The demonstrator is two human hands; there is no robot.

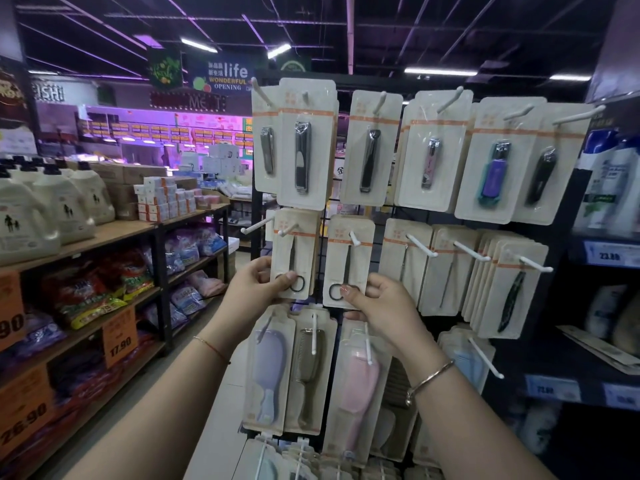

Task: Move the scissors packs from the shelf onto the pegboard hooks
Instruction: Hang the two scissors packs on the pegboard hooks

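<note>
Two scissors packs hang side by side in the middle row of the pegboard (384, 209), and each hand is on one of them. The left hand (258, 284) pinches the bottom corner of the left scissors pack (294, 251) — thumb laid over the front by the black finger loops, fingers tucked behind the card. That pack sits on a white hook (289, 229) through its top hole. The right hand (375, 304) pinches the lower edge of the right scissors pack (349, 258) the same way, thumb across the loops, and this pack hangs on its own hook (355, 238) too. Both packs look a bit tilted, bottoms pulled toward the camera.

Above them is a row of nail clipper cards (304, 147), below are hairbrush packs (270, 372) — purple, clear and pink. An empty hook (256, 225) juts out just left of the left pack. Off to the left is a shelf (104, 237) with detergent jugs (62, 209).
</note>
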